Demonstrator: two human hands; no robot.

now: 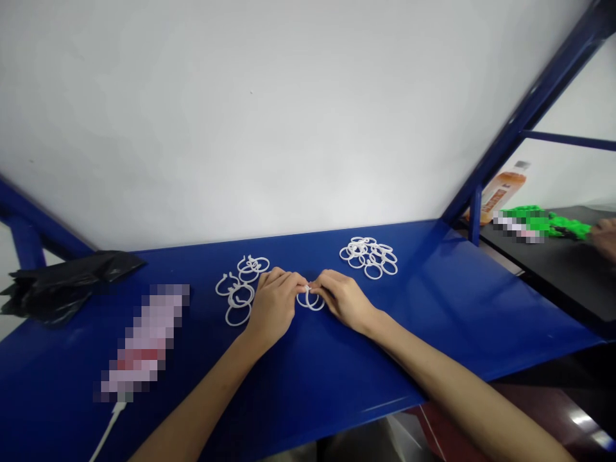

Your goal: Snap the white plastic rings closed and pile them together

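Both my hands meet at the middle of a blue table (433, 308). My left hand (274, 305) and my right hand (342, 296) pinch one white plastic ring (310, 301) between their fingertips, just above the tabletop. A loose group of several white rings (240, 285) lies beside my left hand. A tighter pile of several white rings (369, 256) lies behind my right hand, toward the wall.
A crumpled black plastic bag (62, 285) sits at the table's left end. A blurred oblong object (144, 343) with a white cable (108, 433) lies front left. On a black table to the right are green pieces (548, 223), an orange bottle (503, 192) and another person's hand (604, 237).
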